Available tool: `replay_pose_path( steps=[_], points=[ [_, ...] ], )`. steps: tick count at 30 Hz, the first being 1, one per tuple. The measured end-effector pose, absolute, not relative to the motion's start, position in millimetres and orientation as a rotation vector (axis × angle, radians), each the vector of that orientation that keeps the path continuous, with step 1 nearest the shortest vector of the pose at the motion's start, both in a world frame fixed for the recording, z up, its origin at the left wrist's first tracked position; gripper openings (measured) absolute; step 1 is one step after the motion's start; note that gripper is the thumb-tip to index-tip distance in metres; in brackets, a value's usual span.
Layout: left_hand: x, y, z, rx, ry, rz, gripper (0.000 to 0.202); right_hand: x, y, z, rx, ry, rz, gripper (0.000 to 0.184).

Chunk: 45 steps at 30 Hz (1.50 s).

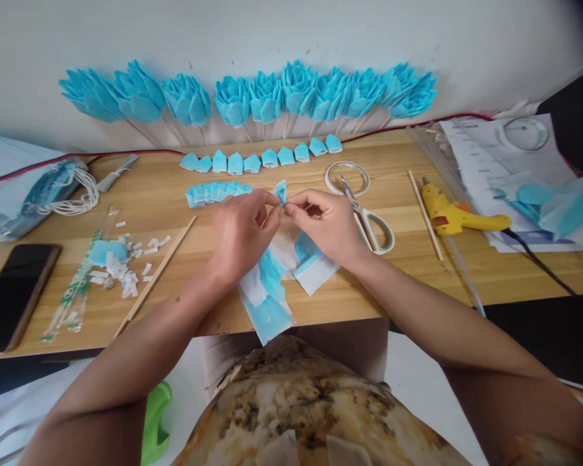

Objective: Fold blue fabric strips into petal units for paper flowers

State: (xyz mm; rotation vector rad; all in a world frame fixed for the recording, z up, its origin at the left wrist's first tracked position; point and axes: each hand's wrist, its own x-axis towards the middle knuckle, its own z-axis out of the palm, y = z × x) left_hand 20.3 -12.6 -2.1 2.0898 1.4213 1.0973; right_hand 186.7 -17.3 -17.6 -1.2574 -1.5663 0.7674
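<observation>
My left hand [243, 233] and my right hand [325, 223] meet over the middle of the wooden table [320, 304]. Both pinch one small folded blue piece [280, 192] between thumb and fingers. Under my hands lie cut blue and white mask strips [272, 291], some hanging over the front edge. Beyond the hands, a stack of folded blue petals [216, 192] lies overlapped, and a row of separate blue petals [262, 160] runs behind it. Several finished blue flowers on sticks [252, 97] lean against the wall.
Scissors [369, 220] and a tape roll [347, 178] lie right of my hands, then a stick [425, 213] and a yellow glue gun [454, 217]. At left are a phone [14, 294], white scraps [121, 265], a skewer [155, 275] and bagged masks [43, 194].
</observation>
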Motion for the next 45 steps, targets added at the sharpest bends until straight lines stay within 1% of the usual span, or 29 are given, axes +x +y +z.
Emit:
replay_pose_path(
  steps=[8, 15, 28, 35, 40, 45],
  points=[
    [21.2, -13.5, -1.9, 2.09, 1.427, 1.1, 0.007, 187.2, -16.8, -19.2, -1.252, -1.592, 0.744, 0.011],
    [22.0, -14.4, -0.6, 1.985, 1.398, 1.118, 0.004, 187.1, -16.8, -18.5, -1.248, -1.608, 0.72, 0.011],
    [21.1, -9.9, -6.9, 1.979, 1.373, 1.159, 0.008, 186.3, -14.8, -23.1, -1.201, -1.62, 0.664, 0.009],
    [20.3, -7.2, -7.2, 1.944, 1.342, 1.183, 0.008, 186.6, -14.4, -21.7, -1.243, -1.591, 0.741, 0.01],
    [19.3, -6.6, -5.9, 1.896, 1.307, 1.148, 0.012, 188.9, -13.2, -19.8, -1.231, -1.553, 0.818, 0.011],
    [17.4, -6.3, -6.2, 1.88, 1.271, 1.128, 0.009, 189.7, -13.5, -17.2, -1.25, -1.554, 0.836, 0.012]
  ],
)
